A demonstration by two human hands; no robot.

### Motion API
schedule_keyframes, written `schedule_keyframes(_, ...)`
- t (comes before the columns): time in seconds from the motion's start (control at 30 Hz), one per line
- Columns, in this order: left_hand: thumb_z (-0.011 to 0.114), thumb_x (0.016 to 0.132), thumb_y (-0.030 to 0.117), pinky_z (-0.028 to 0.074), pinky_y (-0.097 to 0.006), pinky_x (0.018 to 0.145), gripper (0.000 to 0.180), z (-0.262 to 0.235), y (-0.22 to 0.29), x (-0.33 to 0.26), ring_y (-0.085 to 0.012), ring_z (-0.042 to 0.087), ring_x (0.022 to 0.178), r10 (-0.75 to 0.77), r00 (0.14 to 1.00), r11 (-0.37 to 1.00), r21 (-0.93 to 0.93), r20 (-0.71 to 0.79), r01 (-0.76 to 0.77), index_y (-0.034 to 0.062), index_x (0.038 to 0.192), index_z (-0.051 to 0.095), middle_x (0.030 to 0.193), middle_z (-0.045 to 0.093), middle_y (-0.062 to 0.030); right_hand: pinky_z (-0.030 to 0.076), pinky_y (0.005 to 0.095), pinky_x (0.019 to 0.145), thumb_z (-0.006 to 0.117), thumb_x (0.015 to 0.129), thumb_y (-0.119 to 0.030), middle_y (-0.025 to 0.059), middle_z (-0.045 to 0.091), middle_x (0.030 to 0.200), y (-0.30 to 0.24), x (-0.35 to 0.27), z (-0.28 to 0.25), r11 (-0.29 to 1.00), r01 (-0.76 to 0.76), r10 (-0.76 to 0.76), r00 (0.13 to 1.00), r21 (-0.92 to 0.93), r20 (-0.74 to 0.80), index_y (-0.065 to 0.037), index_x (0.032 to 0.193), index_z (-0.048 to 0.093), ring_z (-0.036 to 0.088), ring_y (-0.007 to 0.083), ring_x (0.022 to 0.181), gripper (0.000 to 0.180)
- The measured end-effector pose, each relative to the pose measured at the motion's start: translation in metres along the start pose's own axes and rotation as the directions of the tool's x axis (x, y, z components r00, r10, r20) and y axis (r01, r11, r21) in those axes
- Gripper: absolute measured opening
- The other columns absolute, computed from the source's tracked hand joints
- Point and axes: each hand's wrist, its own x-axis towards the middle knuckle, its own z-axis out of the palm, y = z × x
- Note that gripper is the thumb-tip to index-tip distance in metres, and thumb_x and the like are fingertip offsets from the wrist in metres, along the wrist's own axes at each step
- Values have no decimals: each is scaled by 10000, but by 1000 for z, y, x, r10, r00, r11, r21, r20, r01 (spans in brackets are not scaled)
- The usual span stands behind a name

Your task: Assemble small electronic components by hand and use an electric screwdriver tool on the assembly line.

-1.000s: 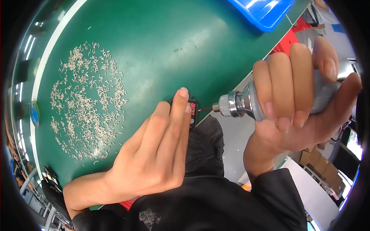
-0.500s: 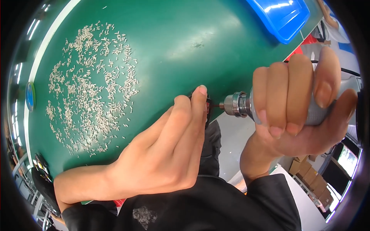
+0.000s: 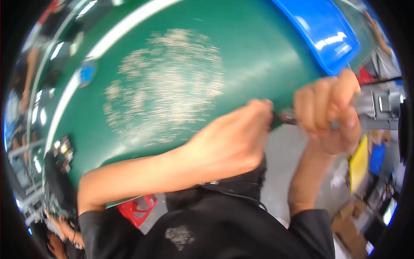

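My right hand (image 3: pixel 325 110) is wrapped round a grey electric screwdriver (image 3: pixel 381 105), held level with its silver nose toward my left hand. My left hand (image 3: pixel 235 144) is closed over the near edge of the green table (image 3: pixel 258 64), its fingers pinching a small dark piece (image 3: pixel 272 120) mostly hidden behind them. The screwdriver's tip meets or nearly meets this piece; blur hides whether they touch. Many small pale metal pieces (image 3: pixel 168 90), like screws or pins, lie scattered on the table beyond my left forearm.
A blue plastic tray (image 3: pixel 321 45) stands at the far right of the table. A small round blue object (image 3: pixel 87 72) sits by the left edge. Below the table at left is a red stool (image 3: pixel 139 211). Parts of other people show at the rim, including an arm (image 3: pixel 379 36) at upper right.
The view has turned, so the pale pieces, tray and both hands appear shifted right. My right hand keeps the screwdriver and my left hand the dark piece. The picture is now blurred.
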Motion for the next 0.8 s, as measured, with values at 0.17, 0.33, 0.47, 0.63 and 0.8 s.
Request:
schedule_keyframes(0.17,637,693,53,521,-347,839,410,-22,3,-28,-318,590,960,13,1000,1000,18,-26,-12,-191,1021,603,1106,617,-272,359,189,378,637,923,-165,-35,429,465,-11,7,-8,939,143,-156,988,312,17,-94,877,486,400,62,352,173)
schedule_keyframes(0.33,679,683,-100,544,-402,826,561,-84,4,-106,-368,587,1020,-447,889,891,39,-101,453,-88,1229,550,1232,592,-229,358,208,398,589,947,-150,-23,414,488,-10,-7,-21,900,211,-166,975,382,-148,-72,949,488,383,72,365,128)
schedule_keyframes(0.47,655,767,-59,475,-446,920,542,-113,0,-191,-379,542,1084,-789,571,471,372,-227,800,-50,1291,517,1266,571,-199,344,226,434,482,995,-175,-22,378,515,14,-15,-21,923,153,-80,974,354,-213,-62,962,473,363,70,400,118)
schedule_keyframes(0.63,677,778,-68,467,-407,941,486,-122,-8,-182,-358,559,1124,-745,544,270,571,-387,776,-10,1250,577,1225,615,-155,328,238,455,479,997,-163,-19,364,513,29,-15,-12,863,213,-37,931,457,-364,-46,949,459,342,75,409,128)
schedule_keyframes(0.8,694,783,-42,505,-389,845,285,-100,-53,-154,-315,625,988,-669,654,596,271,-352,756,-4,1064,668,1093,652,-134,318,243,464,471,1002,-163,-20,347,525,30,-18,-13,852,262,-2,867,453,-498,-47,942,446,324,71,420,133)
